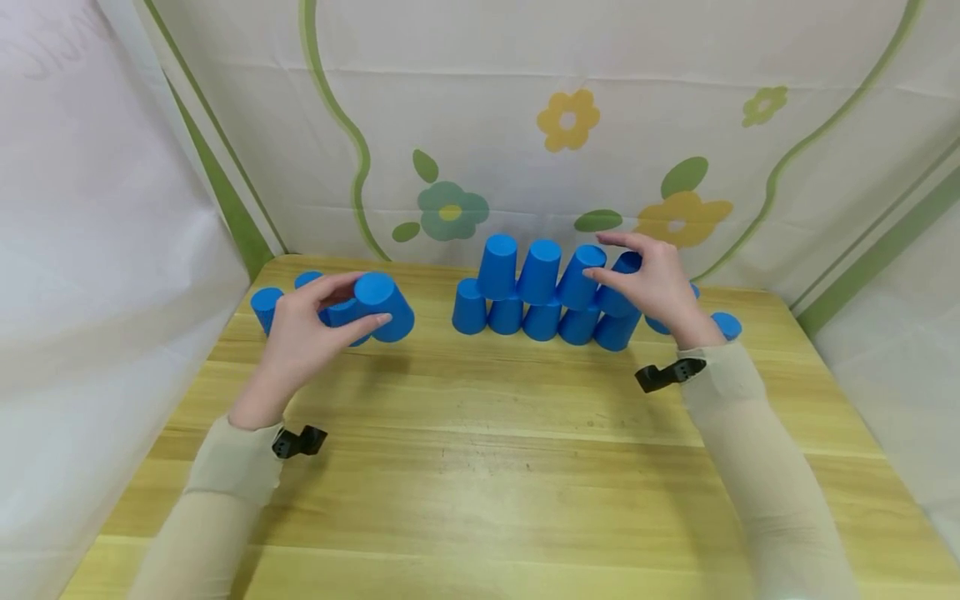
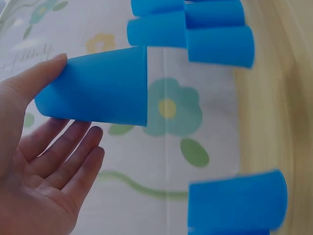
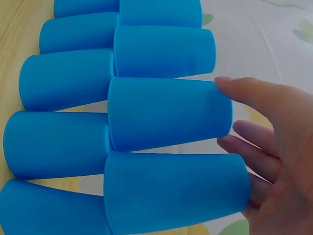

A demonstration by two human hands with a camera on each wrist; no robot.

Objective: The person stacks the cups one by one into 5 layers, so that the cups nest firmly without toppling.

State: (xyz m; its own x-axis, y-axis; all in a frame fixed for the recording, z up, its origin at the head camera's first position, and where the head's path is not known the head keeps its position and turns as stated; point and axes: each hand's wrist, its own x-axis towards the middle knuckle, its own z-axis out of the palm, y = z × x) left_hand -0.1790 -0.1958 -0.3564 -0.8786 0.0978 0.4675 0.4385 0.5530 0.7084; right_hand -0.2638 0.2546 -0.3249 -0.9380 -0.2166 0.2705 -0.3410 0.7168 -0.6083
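Observation:
My left hand (image 1: 303, 329) grips an upside-down blue cup (image 1: 386, 308) between thumb and fingers, raised above the table. In the left wrist view the thumb lies on one side of this cup (image 2: 98, 88) and the fingers on the other. Ahead, blue cups stand mouth down in two tiers, the upper row (image 1: 497, 268) bridging the lower row (image 1: 470, 308). My right hand (image 1: 652, 279) is at the upper row's right part, fingers spread. Its thumb tip meets the top edge of an upper cup (image 3: 171, 112); whether the other fingers touch it is unclear.
More blue cups stand at the left, one at the far left (image 1: 266, 307), partly hidden by the left hand. Others stand at the right, one (image 1: 726, 325) behind the right wrist. A flower-printed white cloth (image 1: 465, 125) hangs behind the wooden table (image 1: 480, 450).

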